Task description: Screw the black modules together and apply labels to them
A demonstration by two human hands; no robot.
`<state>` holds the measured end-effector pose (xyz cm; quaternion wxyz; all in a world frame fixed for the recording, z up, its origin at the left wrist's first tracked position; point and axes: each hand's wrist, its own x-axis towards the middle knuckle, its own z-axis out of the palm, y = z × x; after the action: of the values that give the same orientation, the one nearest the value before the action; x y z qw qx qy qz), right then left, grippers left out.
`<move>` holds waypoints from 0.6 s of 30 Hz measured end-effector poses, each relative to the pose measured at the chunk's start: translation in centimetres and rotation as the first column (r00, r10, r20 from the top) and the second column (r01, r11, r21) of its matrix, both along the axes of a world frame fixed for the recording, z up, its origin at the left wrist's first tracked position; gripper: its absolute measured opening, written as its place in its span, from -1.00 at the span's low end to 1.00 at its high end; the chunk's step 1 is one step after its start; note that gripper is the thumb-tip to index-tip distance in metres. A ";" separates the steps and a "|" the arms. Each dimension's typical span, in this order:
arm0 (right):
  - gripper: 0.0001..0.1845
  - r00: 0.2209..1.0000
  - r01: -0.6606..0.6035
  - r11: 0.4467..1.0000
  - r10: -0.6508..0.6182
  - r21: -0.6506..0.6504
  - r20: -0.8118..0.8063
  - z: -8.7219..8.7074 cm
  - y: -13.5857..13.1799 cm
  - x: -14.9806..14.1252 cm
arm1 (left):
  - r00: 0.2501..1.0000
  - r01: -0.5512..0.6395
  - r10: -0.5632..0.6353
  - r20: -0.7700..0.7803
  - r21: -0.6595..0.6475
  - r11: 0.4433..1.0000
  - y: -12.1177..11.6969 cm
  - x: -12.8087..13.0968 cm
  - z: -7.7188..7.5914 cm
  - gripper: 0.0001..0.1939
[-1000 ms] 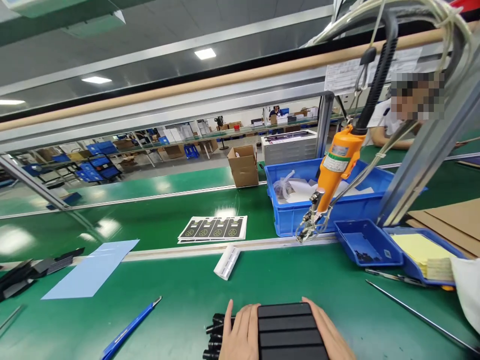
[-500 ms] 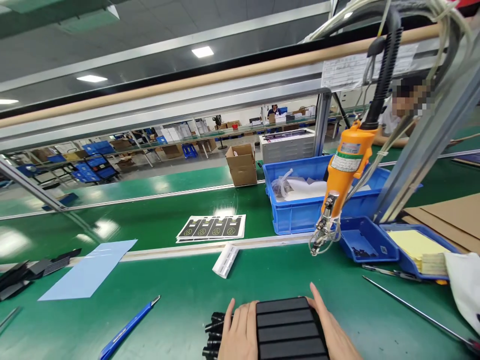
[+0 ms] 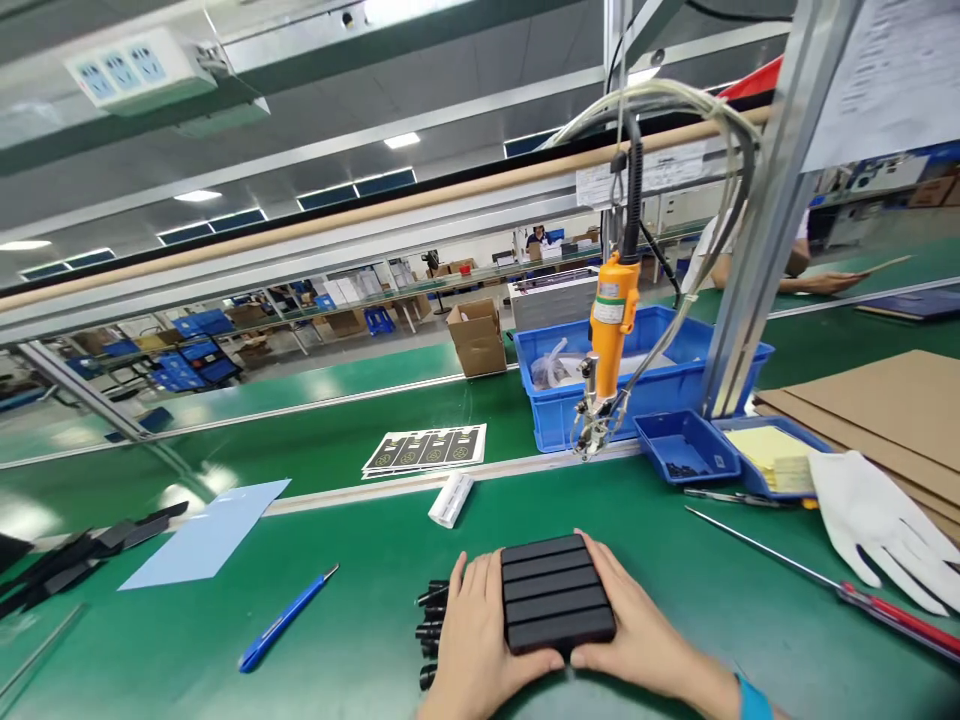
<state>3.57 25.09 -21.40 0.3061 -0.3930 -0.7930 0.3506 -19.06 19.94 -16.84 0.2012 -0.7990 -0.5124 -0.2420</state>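
Observation:
A black box (image 3: 556, 592) with a ribbed top lies at the front of the green bench, between my two hands. My left hand (image 3: 478, 628) is wrapped along its left side, and my right hand (image 3: 628, 622) clasps the right side. Both thumbs press at the near edge, their tips almost meeting. Several black cylindrical connectors (image 3: 430, 625) stick out on the left beyond my left hand, which partly covers them. The underside of the box is hidden.
A blue knife-like tool (image 3: 285, 622) lies left, a red-handled screwdriver (image 3: 847, 590) and white glove (image 3: 885, 510) right. An orange power screwdriver (image 3: 611, 315) hangs before a blue bin (image 3: 540, 415). Printed label sheets (image 3: 427, 450) and a white roll (image 3: 451, 500) lie ahead. A co-worker's hand (image 3: 829, 283) shows beyond the post.
The view has shifted, and the box and hands now appear higher in it. Both thumbs have come into sight at the box's near edge, along with a blue wristband on my right arm.

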 end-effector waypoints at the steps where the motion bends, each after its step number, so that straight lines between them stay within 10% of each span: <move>1: 0.34 1.000 -0.014 0.999 0.014 0.037 -0.003 -0.1 0.3 0.0 | 1.000 -0.008 0.008 -0.004 0.000 1.000 0.0 0.0 0.0 0.04; 18: 0.30 0.994 -0.098 0.986 0.093 0.131 0.050 -0.5 1.3 0.9 | 0.997 -0.040 0.037 0.072 0.042 0.998 0.2 0.2 -0.3 0.03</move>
<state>4.49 26.39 -21.86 0.2971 -0.3408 -0.8391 0.3024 -18.84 20.17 -17.17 0.2047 -0.7752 -0.5293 -0.2775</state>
